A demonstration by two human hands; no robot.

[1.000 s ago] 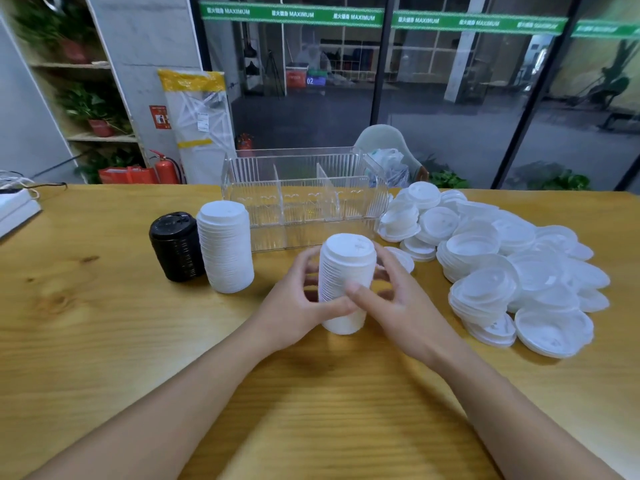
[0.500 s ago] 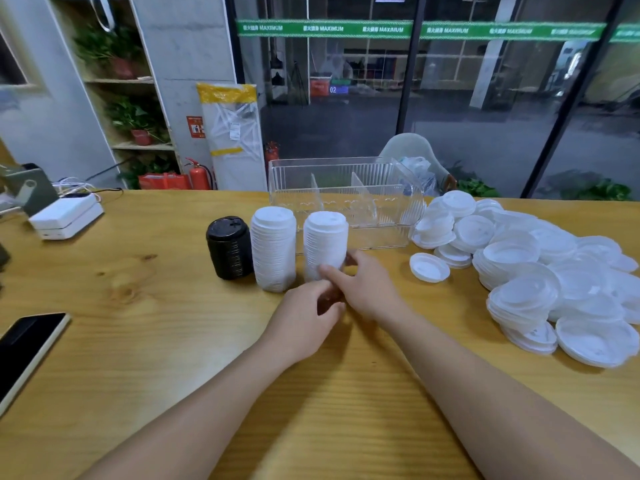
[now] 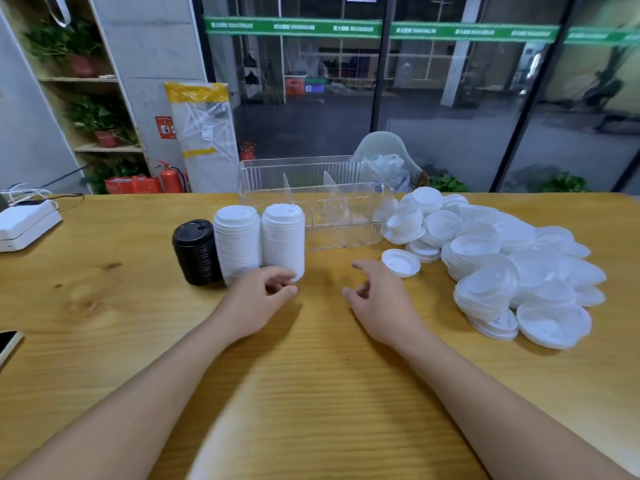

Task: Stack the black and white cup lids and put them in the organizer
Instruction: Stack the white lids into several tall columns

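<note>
Neither hand grips anything; left hand [image 3: 258,299] sits with fingers loosely curled, fingertips just at the base of the right-hand white lid stack [image 3: 283,239], whether touching cannot be told; right hand [image 3: 375,299] has fingers relaxed and spread, palm down over the wooden table [image 3: 311,375], apart from all lids.

Beyond the left hand, at 12 o'clock: three upright stacks in a row, touching or nearly so; black lid stack [image 3: 196,252] at the 9 o'clock end, then a white lid stack [image 3: 237,239], then the right-hand one.

From the right hand at 1 o'clock: single white lid [image 3: 401,262] lying flat, just beside the fingertips; at 2 to 3 o'clock, a large heap of loose white lids [image 3: 512,265], partly nested, spread toward the table's right edge.

Farther, behind the stacks: clear organizer [image 3: 332,209], upright dividers visible, no lids inside; at 10 o'clock, far left edge, a white device [image 3: 24,225]; a phone corner [image 3: 8,342] at 9 o'clock.
</note>
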